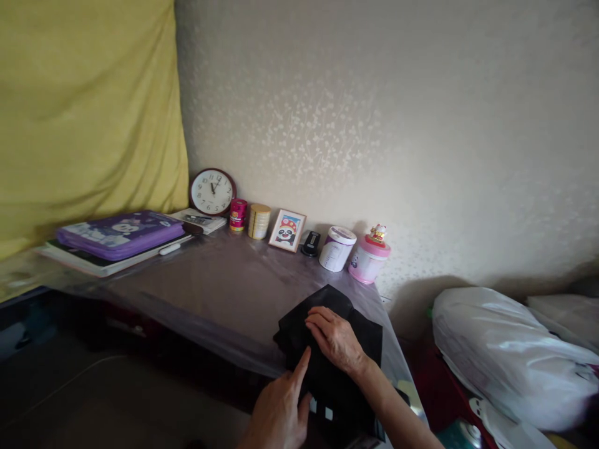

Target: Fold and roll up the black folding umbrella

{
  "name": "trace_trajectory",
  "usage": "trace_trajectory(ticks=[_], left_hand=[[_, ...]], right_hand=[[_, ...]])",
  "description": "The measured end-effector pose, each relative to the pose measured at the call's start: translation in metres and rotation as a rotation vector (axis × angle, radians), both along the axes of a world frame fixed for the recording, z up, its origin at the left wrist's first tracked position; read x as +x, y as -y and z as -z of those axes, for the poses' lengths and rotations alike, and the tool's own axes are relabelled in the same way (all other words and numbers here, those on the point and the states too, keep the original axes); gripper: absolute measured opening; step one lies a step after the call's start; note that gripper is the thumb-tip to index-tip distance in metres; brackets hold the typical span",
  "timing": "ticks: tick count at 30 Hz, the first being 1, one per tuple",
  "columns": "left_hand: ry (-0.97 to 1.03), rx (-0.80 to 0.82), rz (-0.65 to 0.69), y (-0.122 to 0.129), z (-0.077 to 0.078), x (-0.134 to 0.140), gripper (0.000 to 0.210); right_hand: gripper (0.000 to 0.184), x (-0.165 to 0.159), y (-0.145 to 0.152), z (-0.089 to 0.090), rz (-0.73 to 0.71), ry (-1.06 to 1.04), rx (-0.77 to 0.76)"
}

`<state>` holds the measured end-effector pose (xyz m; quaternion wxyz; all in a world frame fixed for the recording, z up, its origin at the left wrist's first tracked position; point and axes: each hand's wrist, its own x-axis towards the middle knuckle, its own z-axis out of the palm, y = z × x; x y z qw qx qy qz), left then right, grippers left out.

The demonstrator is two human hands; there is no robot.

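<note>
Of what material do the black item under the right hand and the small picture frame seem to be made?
Black item: probably thin fabric or non-woven cloth, matte; the creases and lack of shine suggest it.

Picture frame: perhaps wood or wood-look plastic, fairly smooth; the light-brown border fits both.

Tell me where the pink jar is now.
In the head view, right of centre: the pink jar stands on the table by the wall, just right of the white tub.

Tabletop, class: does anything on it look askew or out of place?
Yes: the clock at the back, beside the yellow cloth, looks turned clockwise; its 12 sits right of the top. No spill shows.
</note>
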<state>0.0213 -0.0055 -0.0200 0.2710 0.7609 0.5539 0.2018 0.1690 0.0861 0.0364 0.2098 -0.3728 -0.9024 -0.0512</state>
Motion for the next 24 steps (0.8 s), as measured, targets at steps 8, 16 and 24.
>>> trace_trajectory(ticks=[8, 16, 24], left_hand=[[0.028, -0.026, -0.011, 0.0, 0.0, 0.001, 0.067], [0.045, -0.043, -0.013, -0.001, -0.001, 0.0, 0.068], [0.05, -0.052, -0.02, -0.001, 0.001, -0.001, 0.062]], right_hand=[[0.027, 0.029, -0.031, 0.013, 0.054, 0.041, -0.025], [0.03, 0.023, -0.062, 0.01, 0.363, 0.163, 0.025], [0.035, -0.032, -0.008, 0.004, -0.047, 0.341, -0.18]])
